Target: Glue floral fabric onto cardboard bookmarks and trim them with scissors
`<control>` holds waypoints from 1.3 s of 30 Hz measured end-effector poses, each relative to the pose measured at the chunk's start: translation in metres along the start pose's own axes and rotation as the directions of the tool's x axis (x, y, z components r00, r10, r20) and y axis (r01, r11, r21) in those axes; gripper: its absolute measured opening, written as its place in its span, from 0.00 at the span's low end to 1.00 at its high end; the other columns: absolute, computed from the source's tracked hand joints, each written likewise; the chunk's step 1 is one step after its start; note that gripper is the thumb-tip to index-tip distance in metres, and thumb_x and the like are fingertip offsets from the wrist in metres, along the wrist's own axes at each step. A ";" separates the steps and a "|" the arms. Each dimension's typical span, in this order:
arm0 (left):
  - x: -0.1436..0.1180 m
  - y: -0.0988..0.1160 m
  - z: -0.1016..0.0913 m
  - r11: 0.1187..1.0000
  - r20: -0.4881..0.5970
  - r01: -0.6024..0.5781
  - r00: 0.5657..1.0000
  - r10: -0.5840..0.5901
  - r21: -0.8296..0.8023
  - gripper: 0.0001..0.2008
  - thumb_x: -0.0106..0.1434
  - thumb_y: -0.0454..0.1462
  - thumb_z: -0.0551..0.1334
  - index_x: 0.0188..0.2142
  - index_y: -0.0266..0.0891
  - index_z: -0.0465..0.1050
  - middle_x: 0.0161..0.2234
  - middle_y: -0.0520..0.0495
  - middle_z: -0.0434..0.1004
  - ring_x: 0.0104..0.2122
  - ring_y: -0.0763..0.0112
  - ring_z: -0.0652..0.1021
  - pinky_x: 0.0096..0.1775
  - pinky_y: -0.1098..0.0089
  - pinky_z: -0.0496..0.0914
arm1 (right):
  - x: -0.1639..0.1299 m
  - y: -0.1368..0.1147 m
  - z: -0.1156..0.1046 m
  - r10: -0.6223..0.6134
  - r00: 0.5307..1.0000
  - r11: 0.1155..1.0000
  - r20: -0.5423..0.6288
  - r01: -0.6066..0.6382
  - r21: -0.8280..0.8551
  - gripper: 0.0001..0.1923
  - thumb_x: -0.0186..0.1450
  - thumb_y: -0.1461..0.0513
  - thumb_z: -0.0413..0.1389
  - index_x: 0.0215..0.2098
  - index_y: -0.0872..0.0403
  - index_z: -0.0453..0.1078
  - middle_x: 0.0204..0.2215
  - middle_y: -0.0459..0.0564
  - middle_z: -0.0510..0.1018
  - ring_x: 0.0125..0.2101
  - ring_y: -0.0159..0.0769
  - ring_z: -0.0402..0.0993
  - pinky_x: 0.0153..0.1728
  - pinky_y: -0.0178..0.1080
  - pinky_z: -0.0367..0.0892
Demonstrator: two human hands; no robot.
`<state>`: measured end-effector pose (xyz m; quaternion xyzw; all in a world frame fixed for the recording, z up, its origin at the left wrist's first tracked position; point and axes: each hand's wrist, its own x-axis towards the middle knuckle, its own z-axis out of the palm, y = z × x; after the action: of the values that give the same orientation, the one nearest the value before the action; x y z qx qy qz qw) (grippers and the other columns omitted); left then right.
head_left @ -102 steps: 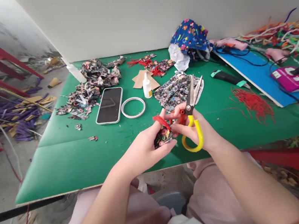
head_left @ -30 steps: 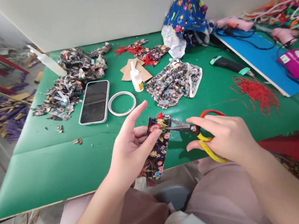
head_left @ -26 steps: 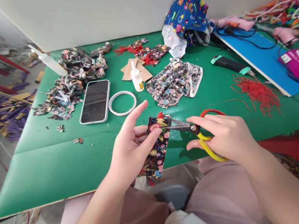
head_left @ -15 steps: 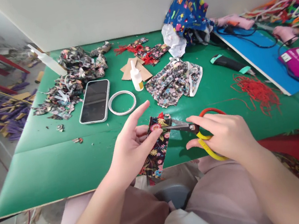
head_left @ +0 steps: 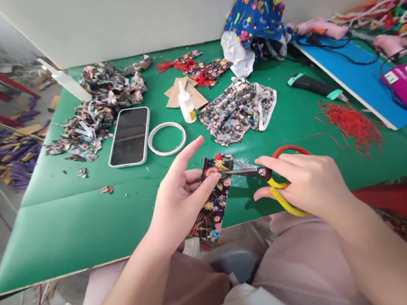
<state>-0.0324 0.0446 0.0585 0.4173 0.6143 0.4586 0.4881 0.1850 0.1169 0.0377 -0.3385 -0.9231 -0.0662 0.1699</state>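
My left hand (head_left: pixel 179 193) pinches a strip of black floral fabric (head_left: pixel 215 208) between thumb and fingers, its index finger stretched out above. A bit of red (head_left: pixel 219 157) shows at the strip's top edge. The strip's lower end hangs over the table's front edge. In my right hand (head_left: pixel 305 179) are scissors (head_left: pixel 263 172) with yellow and red handles, fingers through the loops. Their blades point left and lie across the upper part of the fabric, tips close to my left thumb. Whether the blades have cut into it I cannot tell.
On the green table (head_left: pixel 82 219) lie a phone (head_left: pixel 129 136), a white ring (head_left: pixel 167 139), a small glue bottle (head_left: pixel 187 106), patterned cloth (head_left: pixel 237 110), a black-and-teal cutter (head_left: pixel 313 86), red thread (head_left: pixel 353 125) and fabric scraps (head_left: pixel 110 87). A blue board (head_left: pixel 351 81) carries cables at the right.
The view has shifted very slightly. Both hands, the fabric strip and the scissors hold almost the same position as before.
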 end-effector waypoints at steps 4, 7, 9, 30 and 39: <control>0.001 0.000 -0.001 1.000 0.000 -0.004 1.000 0.004 0.016 0.34 0.58 0.39 0.63 0.62 0.46 0.52 0.20 0.58 0.65 0.19 0.81 0.64 0.22 0.81 0.59 | 0.000 0.000 0.000 -0.009 1.000 1.000 -0.004 0.009 -0.004 0.29 0.56 0.41 0.53 0.43 0.54 0.74 0.21 0.46 0.75 0.23 0.32 0.70 0.25 0.35 0.55; 0.001 -0.001 -0.001 1.000 0.006 -0.009 1.000 0.009 0.026 0.33 0.58 0.39 0.62 0.61 0.46 0.52 0.20 0.57 0.66 0.19 0.81 0.63 0.22 0.81 0.59 | 0.000 0.000 -0.001 -0.016 1.000 1.000 -0.003 0.016 -0.002 0.29 0.56 0.41 0.54 0.43 0.54 0.74 0.21 0.45 0.75 0.23 0.32 0.70 0.25 0.35 0.55; 0.002 -0.002 0.000 0.999 0.007 -0.020 1.000 0.019 0.031 0.33 0.58 0.39 0.62 0.61 0.46 0.53 0.21 0.57 0.66 0.19 0.81 0.63 0.22 0.81 0.58 | 0.000 0.000 -0.001 -0.012 1.000 1.000 0.002 0.012 -0.004 0.29 0.56 0.41 0.54 0.42 0.54 0.75 0.21 0.45 0.75 0.23 0.32 0.70 0.25 0.35 0.55; 0.001 -0.006 -0.001 0.999 0.005 -0.031 1.000 0.031 0.035 0.31 0.58 0.39 0.63 0.60 0.48 0.56 0.23 0.54 0.68 0.22 0.79 0.65 0.23 0.79 0.58 | 0.000 -0.002 0.003 -0.023 0.999 0.998 -0.030 0.021 -0.065 0.26 0.57 0.43 0.55 0.41 0.53 0.75 0.19 0.43 0.72 0.22 0.29 0.68 0.23 0.34 0.51; 0.002 -0.006 -0.001 0.999 0.013 -0.036 0.999 0.036 0.033 0.30 0.58 0.39 0.63 0.59 0.49 0.57 0.21 0.56 0.65 0.20 0.81 0.62 0.22 0.80 0.56 | 0.000 -0.004 0.002 -0.025 0.999 0.996 -0.044 0.021 -0.087 0.25 0.56 0.43 0.56 0.41 0.52 0.75 0.18 0.41 0.72 0.20 0.28 0.68 0.22 0.34 0.51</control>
<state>-0.0338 0.0449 0.0521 0.4390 0.6114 0.4544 0.4765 0.1815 0.1146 0.0355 -0.3331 -0.9192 -0.1156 0.1753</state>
